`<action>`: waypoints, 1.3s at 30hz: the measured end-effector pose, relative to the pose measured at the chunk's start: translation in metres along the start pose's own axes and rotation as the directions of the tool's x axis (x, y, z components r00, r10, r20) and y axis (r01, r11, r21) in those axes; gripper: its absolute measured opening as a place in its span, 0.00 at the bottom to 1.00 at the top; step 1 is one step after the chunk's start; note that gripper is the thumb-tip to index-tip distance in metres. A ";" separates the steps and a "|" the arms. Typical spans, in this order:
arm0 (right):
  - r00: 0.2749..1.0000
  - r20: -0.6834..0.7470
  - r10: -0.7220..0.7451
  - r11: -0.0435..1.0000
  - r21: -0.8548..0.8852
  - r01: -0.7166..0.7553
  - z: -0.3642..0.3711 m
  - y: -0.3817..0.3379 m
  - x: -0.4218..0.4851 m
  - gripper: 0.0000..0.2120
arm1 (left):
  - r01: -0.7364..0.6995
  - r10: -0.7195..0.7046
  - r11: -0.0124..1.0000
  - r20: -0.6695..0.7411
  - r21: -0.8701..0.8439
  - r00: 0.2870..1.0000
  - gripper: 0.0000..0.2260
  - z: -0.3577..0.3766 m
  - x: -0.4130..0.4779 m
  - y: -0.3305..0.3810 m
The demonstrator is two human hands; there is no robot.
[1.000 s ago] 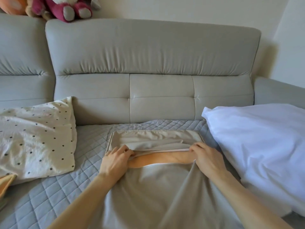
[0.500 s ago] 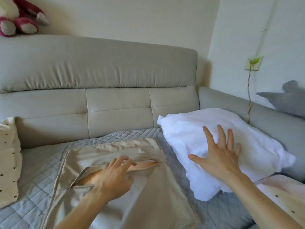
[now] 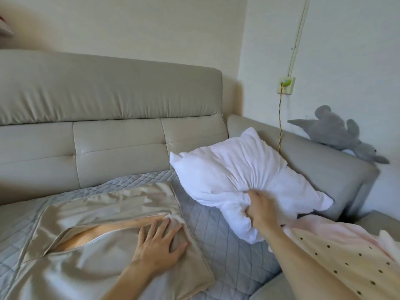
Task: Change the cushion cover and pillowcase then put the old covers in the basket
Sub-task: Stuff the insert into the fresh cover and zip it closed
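Observation:
A beige satin cushion cover point(image 3: 104, 215) lies flat on the quilted sofa seat, its opening gaping with an orange lining showing inside. My left hand point(image 3: 159, 245) rests flat on the cover near the opening's right end, fingers spread. A bare white cushion insert point(image 3: 233, 176) sits tilted at the right of the seat. My right hand point(image 3: 260, 210) is closed on a bunch of its fabric at the lower edge. A cream cover with dark dots point(image 3: 346, 263) lies at the lower right, under my right forearm.
The grey sofa backrest point(image 3: 108, 105) runs behind, with the armrest point(image 3: 324, 169) on the right. A grey plush toy point(image 3: 339, 133) lies on the armrest. A wall socket with a hanging cable point(image 3: 286, 85) is above it. A grey quilted pad point(image 3: 216, 230) covers the seat.
The view has swung right. My right hand left the beige cover, reached the white insert and closed on it, lifting its edge. My left hand stayed on the cover and flattened.

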State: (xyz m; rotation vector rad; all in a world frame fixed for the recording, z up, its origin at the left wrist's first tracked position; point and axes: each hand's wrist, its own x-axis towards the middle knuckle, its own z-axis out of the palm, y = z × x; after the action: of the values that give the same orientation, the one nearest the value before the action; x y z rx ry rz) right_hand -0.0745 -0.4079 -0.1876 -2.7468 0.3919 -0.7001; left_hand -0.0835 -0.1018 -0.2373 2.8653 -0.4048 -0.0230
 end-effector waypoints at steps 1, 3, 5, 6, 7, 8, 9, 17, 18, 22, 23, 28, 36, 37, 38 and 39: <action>0.996 0.042 0.075 0.987 0.140 -0.080 -0.013 -0.004 0.003 0.13 | 0.055 -0.049 0.989 0.043 -0.136 0.998 0.49 -0.015 0.000 0.008; 0.987 -0.006 0.164 0.876 0.460 -0.143 -0.043 -0.022 0.001 0.06 | 0.168 -0.143 0.813 0.087 -0.557 0.986 0.57 -0.054 0.002 0.030; 0.964 -0.072 0.256 0.661 0.740 -0.120 -0.069 -0.051 -0.017 0.05 | 0.262 -0.172 0.470 0.204 -0.843 0.964 0.63 -0.091 0.007 0.050; 0.966 -0.105 0.235 0.600 0.798 -0.059 -0.076 -0.066 -0.034 0.06 | 0.288 -0.155 0.333 0.249 -0.898 0.956 0.64 -0.108 0.007 0.063; 0.970 -0.196 0.147 0.623 0.779 0.063 -0.081 -0.081 -0.054 0.10 | 0.290 -0.144 0.224 0.263 -0.930 0.954 0.63 -0.120 0.006 0.072; 0.953 -0.301 0.033 0.690 0.696 0.196 -0.083 -0.094 -0.074 0.13 | 0.256 -0.157 0.143 0.233 -0.956 0.960 0.61 -0.131 0.001 0.080; 0.926 -0.373 -0.065 0.734 0.611 0.297 -0.084 -0.105 -0.093 0.15 | 0.192 -0.202 0.114 0.167 -0.975 0.965 0.58 -0.139 -0.004 0.082; 0.836 -0.182 -0.518 0.586 0.636 0.502 -0.112 -0.192 -0.178 0.08 | -0.187 -0.422 0.276 -0.294 -0.943 0.858 0.21 -0.212 -0.091 -0.024; 0.791 -0.029 -0.611 0.585 0.657 0.476 -0.116 -0.199 -0.186 0.12 | -0.125 -0.460 0.279 -0.247 -0.952 0.853 0.20 -0.213 -0.104 -0.046; 0.700 0.396 -0.594 0.797 0.410 0.445 -0.113 -0.216 -0.182 0.26 | 0.344 -0.626 0.327 0.071 -0.881 0.777 0.38 -0.183 -0.158 -0.125; 0.772 0.311 -0.554 0.826 0.324 0.462 -0.110 -0.221 -0.175 0.25 | 0.370 -0.641 0.386 0.043 -0.845 0.766 0.38 -0.170 -0.167 -0.137; 0.763 0.138 -0.631 0.753 0.345 0.560 -0.087 -0.265 -0.153 0.20 | 0.281 -0.589 0.486 -0.073 -0.828 0.805 0.31 -0.133 -0.176 -0.141; 0.582 0.615 -0.531 0.814 0.181 0.551 -0.041 -0.327 -0.123 0.34 | 0.095 -0.579 0.076 0.034 -0.993 0.815 0.46 -0.113 -0.141 -0.161; 0.584 0.668 -0.462 0.844 0.128 0.521 -0.031 -0.329 -0.123 0.38 | 0.087 -0.579 0.041 0.047 -0.995 0.814 0.46 -0.115 -0.141 -0.166; 0.589 0.696 -0.412 0.871 0.112 0.478 -0.021 -0.333 -0.123 0.41 | 0.082 -0.598 0.004 0.064 -0.997 0.799 0.46 -0.116 -0.141 -0.173; 0.587 0.714 -0.381 0.898 0.134 0.419 -0.016 -0.340 -0.122 0.43 | 0.078 -0.616 -0.043 0.088 -0.996 0.783 0.46 -0.117 -0.140 -0.182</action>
State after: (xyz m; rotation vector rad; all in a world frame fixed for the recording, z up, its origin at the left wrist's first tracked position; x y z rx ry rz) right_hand -0.1212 -0.0575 -0.1132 -2.8847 -0.4194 0.3892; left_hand -0.1633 0.1345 -0.1713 1.3134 0.4240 0.1419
